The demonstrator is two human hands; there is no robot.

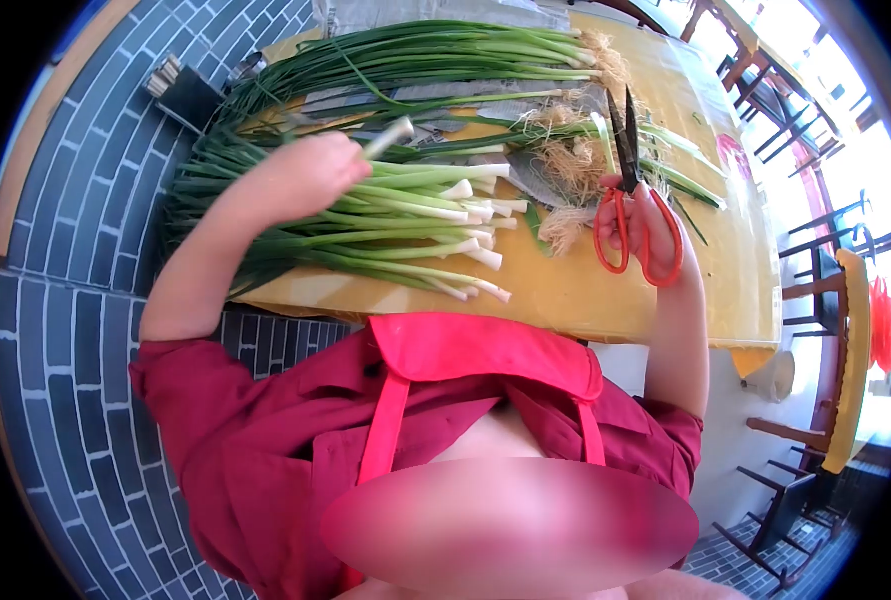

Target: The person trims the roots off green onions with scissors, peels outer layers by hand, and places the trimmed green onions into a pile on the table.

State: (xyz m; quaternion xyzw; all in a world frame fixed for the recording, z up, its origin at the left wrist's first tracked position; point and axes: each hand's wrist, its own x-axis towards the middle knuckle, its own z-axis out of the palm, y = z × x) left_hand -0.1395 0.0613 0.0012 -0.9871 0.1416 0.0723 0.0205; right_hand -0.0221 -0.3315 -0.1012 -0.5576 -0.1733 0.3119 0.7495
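Observation:
My left hand [310, 175] is closed round a green onion [389, 138], whose white end sticks out to the right. Beneath and beside it lies a pile of green onions [405, 215] with root-free white ends facing right. In my right hand [633, 215] are scissors with red handles [613, 232], their dark blades pointing up and slightly apart. Just left of the blades is a heap of cut roots [570, 165], with a small root clump [562, 228] below it. Farther back, more green onions [465, 50] still have their roots.
The yellow-covered table [585, 300] has newspaper under the onions. A dark holder [187, 98] with sticks stands at the back left, by the grey brick wall [75, 200]. Chairs and a yellow-topped piece of furniture [847, 360] are at the right.

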